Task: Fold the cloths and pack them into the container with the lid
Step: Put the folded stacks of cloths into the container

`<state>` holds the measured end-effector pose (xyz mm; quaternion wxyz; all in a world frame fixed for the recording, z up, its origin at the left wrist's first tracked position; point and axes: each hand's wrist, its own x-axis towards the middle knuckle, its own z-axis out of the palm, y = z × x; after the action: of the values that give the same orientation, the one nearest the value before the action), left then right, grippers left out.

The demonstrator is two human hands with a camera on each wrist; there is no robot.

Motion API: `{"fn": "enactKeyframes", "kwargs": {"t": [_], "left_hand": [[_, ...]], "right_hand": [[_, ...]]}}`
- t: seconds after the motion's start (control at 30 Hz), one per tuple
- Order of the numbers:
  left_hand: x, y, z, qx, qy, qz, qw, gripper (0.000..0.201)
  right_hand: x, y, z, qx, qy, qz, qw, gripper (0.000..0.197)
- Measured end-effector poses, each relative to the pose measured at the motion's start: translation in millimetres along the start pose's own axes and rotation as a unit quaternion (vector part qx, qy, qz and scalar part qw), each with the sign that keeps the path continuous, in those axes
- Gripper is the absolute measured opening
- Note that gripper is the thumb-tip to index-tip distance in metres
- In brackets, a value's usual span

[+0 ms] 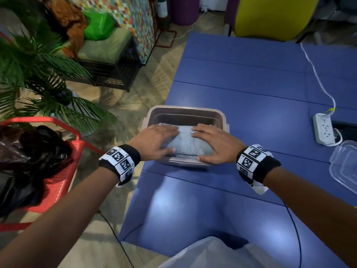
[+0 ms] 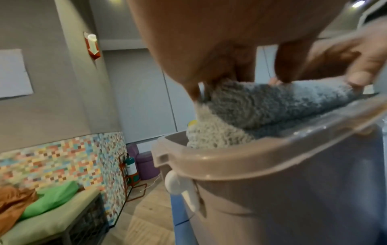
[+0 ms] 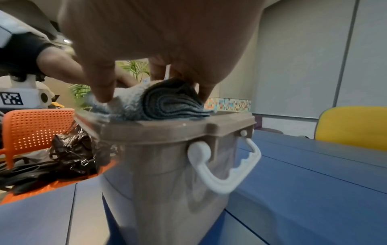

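A folded grey-blue cloth (image 1: 185,146) lies across the near part of the taupe container (image 1: 185,111), standing up above its rim. My left hand (image 1: 162,140) rests flat on the cloth's left half, and my right hand (image 1: 212,146) on its right half; both thumbs lie along the near edge. The left wrist view has my left hand (image 2: 240,49) with fingertips on the cloth (image 2: 282,106), and a paler cloth (image 2: 213,132) sits beneath it inside the container (image 2: 293,199). Seen from the right wrist, my right hand (image 3: 157,41) presses the cloth's layered end (image 3: 167,102) above the container's rim (image 3: 167,129). The clear lid (image 1: 345,169) lies at the table's right edge.
The container stands near the left edge of a blue table (image 1: 251,74). A white power strip (image 1: 324,130) with its cable lies to the right. A red chair (image 1: 58,182) holding a black bag (image 1: 29,151) stands on the left beside a green plant (image 1: 38,74). A white side handle (image 3: 230,170) hangs on the container.
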<state>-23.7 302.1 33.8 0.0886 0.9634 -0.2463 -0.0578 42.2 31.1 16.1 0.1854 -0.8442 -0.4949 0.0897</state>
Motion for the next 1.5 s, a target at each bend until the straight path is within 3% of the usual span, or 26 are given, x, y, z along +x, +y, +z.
{"fn": "enactKeyframes", "kwargs": {"t": [0.1, 0.27, 0.37, 0.47, 0.63, 0.67, 0.83, 1.0, 1.13, 1.27, 1.37, 1.43, 1.5], "left_hand": [[3, -6, 5, 0.005, -0.064, -0.016, 0.998, 0.087], [20, -8, -5, 0.047, -0.121, -0.041, 0.991, 0.092], [26, -6, -15, 0.104, -0.106, -0.031, 0.988, 0.076], [33, -7, -33, 0.076, -0.081, -0.055, 0.992, 0.053], [51, -22, -57, 0.151, 0.043, -0.032, 0.987, 0.038], [56, -26, -57, 0.169, 0.048, -0.038, 0.984, 0.035], [72, -21, -31, 0.152, -0.058, -0.082, 0.983, 0.026], [72, -26, -6, 0.14, -0.054, -0.133, 0.98, 0.023], [67, -35, -11, 0.131, -0.025, -0.176, 0.975, 0.026], [60, -40, -18, 0.011, -0.06, -0.138, 0.989, 0.014], [42, -41, -16, -0.104, -0.093, -0.07, 0.988, 0.036], [27, -40, -8, -0.078, -0.152, -0.034, 0.985, 0.071], [16, -38, 1, -0.038, -0.17, -0.021, 0.985, 0.088]], "right_hand": [[-2, 2, -2, 0.017, -0.054, 0.047, 0.997, 0.083], [9, 7, -13, 0.017, -0.08, 0.077, 0.994, 0.067], [15, 8, -25, 0.003, -0.022, 0.075, 0.997, 0.05], [22, 10, -38, -0.029, 0.021, 0.083, 0.996, 0.048], [38, 18, -49, -0.124, 0.109, 0.093, 0.982, 0.041], [42, 20, -49, -0.133, 0.111, 0.1, 0.98, 0.038], [52, 20, -28, -0.173, 0.017, 0.136, 0.975, 0.037], [60, 25, -20, -0.17, -0.049, 0.182, 0.967, 0.036], [67, 28, -31, -0.166, -0.045, 0.2, 0.965, 0.029], [61, 25, -39, -0.13, -0.003, 0.181, 0.975, 0.022], [46, 16, -38, 0.033, 0.014, 0.093, 0.995, 0.03], [29, 5, -26, 0.068, -0.069, 0.061, 0.993, 0.057], [15, -4, -11, 0.034, -0.144, 0.074, 0.986, 0.078]]}}
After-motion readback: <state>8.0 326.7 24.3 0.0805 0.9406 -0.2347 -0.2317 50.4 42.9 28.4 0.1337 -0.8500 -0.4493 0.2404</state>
